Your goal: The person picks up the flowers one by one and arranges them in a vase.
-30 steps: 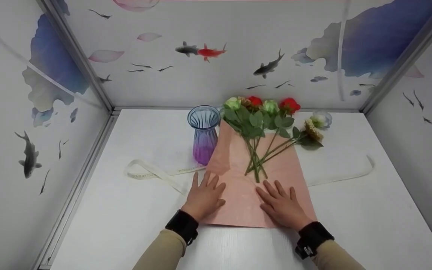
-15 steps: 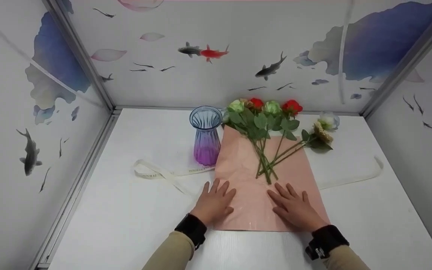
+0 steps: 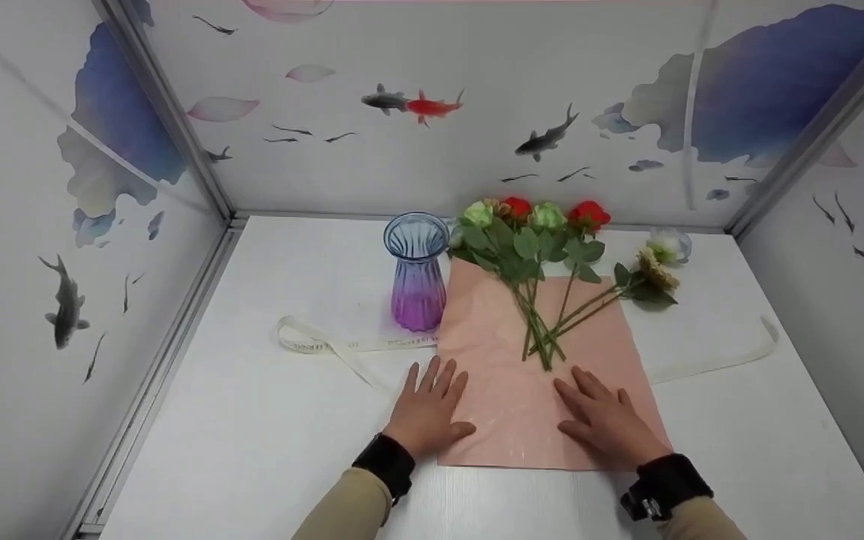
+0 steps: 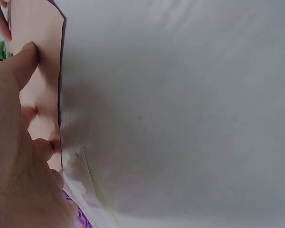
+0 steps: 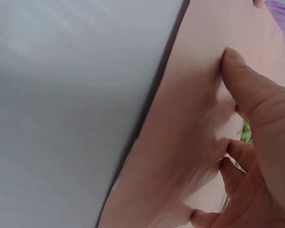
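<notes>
A sheet of pink wrapping paper (image 3: 507,427) lies flat on the white table. My left hand (image 3: 430,409) rests on its left edge with fingers spread, thumb toward the middle. On its right side my right hand (image 3: 612,420) presses down, fingers spread and pointing at the stems. Several artificial flowers (image 3: 526,247), red, pale green, white and tan, lie on the upper part of the paper, their green stems crossing just above the right fingertips. In the right wrist view the thumb and fingertips touch the paper (image 5: 180,123). The left wrist view shows the left thumb (image 4: 26,61) on it.
A blue-to-purple ribbed glass vase (image 3: 417,281) stands at the paper's upper left. A cream printed ribbon (image 3: 319,345) loops out on the left; its other end (image 3: 717,367) shows on the right. Painted panels (image 3: 432,165) enclose the table at the back and sides.
Paper, flowers and both hands appear shifted right and slightly down in the head view; the paper and flowers now lie farther from the vase. The hands stay spread on the paper.
</notes>
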A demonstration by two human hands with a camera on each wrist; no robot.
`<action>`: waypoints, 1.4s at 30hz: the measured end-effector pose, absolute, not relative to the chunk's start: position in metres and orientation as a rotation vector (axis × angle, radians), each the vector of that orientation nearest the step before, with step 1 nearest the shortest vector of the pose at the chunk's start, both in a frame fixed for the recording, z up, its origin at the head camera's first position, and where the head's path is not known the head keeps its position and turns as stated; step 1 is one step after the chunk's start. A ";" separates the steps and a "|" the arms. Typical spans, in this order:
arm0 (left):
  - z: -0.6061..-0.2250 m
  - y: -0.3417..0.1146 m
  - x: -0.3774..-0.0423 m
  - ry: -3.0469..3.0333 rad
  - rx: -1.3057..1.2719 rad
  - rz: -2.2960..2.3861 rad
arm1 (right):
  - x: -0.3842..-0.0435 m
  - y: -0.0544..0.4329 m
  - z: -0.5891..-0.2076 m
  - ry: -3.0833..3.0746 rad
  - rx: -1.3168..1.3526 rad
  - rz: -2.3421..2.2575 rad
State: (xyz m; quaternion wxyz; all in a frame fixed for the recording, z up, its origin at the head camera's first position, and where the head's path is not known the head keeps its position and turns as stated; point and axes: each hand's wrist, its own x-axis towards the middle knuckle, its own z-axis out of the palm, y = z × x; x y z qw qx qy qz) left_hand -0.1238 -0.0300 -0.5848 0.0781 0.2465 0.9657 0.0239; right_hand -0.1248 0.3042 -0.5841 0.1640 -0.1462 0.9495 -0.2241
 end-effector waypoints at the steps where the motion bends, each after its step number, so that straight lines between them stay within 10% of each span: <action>1: -0.585 -0.030 -0.124 2.888 0.737 0.076 | -0.125 0.304 -0.584 2.712 -0.411 -0.630; 23: -0.559 -0.049 -0.156 2.839 0.621 0.491 | -0.121 0.304 -0.581 2.723 -0.403 -0.625; 42: -0.507 -0.073 -0.224 2.812 -0.180 1.442 | -0.123 0.305 -0.587 2.741 -0.404 -0.653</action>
